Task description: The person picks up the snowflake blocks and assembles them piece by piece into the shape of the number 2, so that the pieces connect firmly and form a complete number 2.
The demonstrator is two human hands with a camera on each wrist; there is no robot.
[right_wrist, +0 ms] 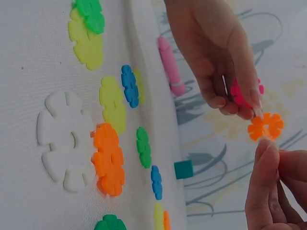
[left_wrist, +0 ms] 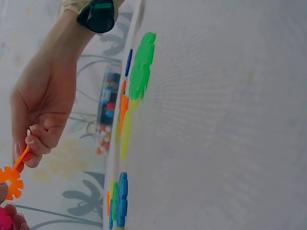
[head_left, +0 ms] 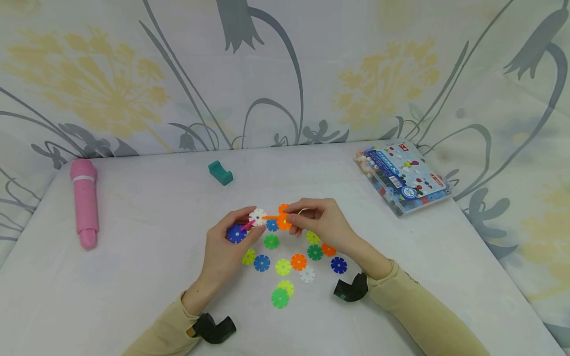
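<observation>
In the head view my left hand (head_left: 224, 249) grips a joined string of notched plastic snowflake discs: a dark blue disc (head_left: 236, 234), a pink disc (head_left: 247, 225) seen edge-on and a white disc (head_left: 257, 217). An orange disc (head_left: 269, 217), also edge-on there, sits against the white one. My right hand (head_left: 322, 222) pinches an orange disc (head_left: 283, 222) beside it, thumb and fingers on its rim. The right wrist view shows the hands almost meeting at an orange disc (right_wrist: 274, 125) turned face-on, with the pink disc behind my left fingers.
Loose discs lie below the hands, among them a green disc (head_left: 280, 298), a white disc (head_left: 307, 274) and a dark blue disc (head_left: 339, 265). A pink microphone-shaped object (head_left: 84, 202) lies left, a teal block (head_left: 220, 173) farther back, a clear bead box (head_left: 405, 175) at the right.
</observation>
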